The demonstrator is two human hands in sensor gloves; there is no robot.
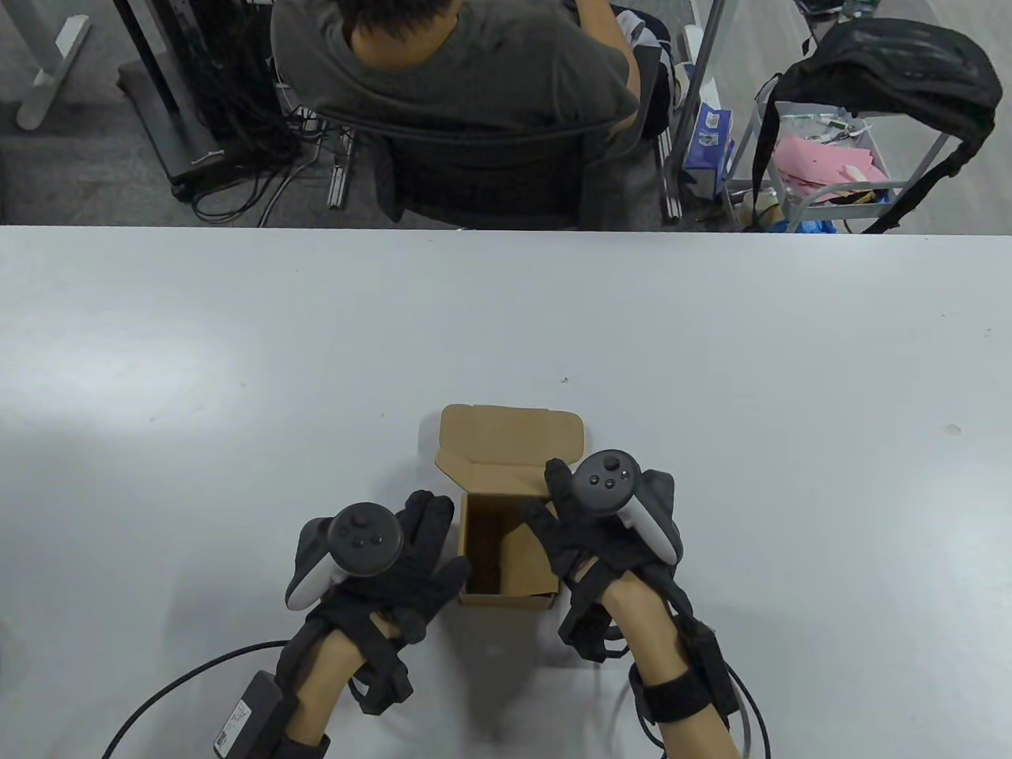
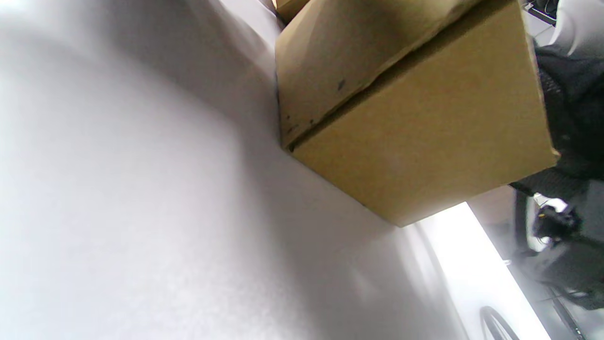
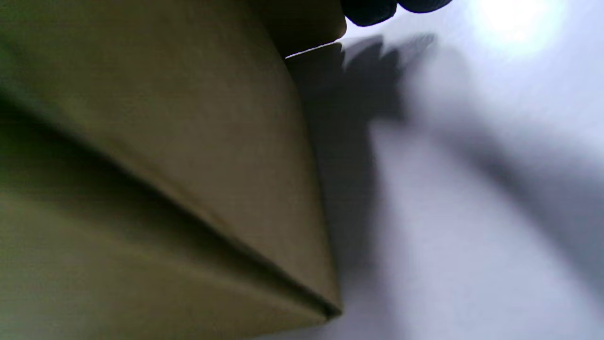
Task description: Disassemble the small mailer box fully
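A small brown cardboard mailer box (image 1: 506,589) stands on the white table (image 1: 237,379) near the front edge. Its lid (image 1: 510,443) is folded back and the inside shows. My left hand (image 1: 431,545) lies spread against the box's left wall, thumb at the front left corner. My right hand (image 1: 553,506) grips the right wall, thumb inside and fingers over the rim. The left wrist view shows the box's outer walls (image 2: 415,118) close up. The right wrist view shows the box's side (image 3: 165,165), with my fingertips (image 3: 370,9) at the top edge.
A person sits in a chair (image 1: 474,182) beyond the table's far edge. A cart with a black bag (image 1: 893,71) stands at the back right. Cables run from my wrists off the table's front edge (image 1: 182,680).
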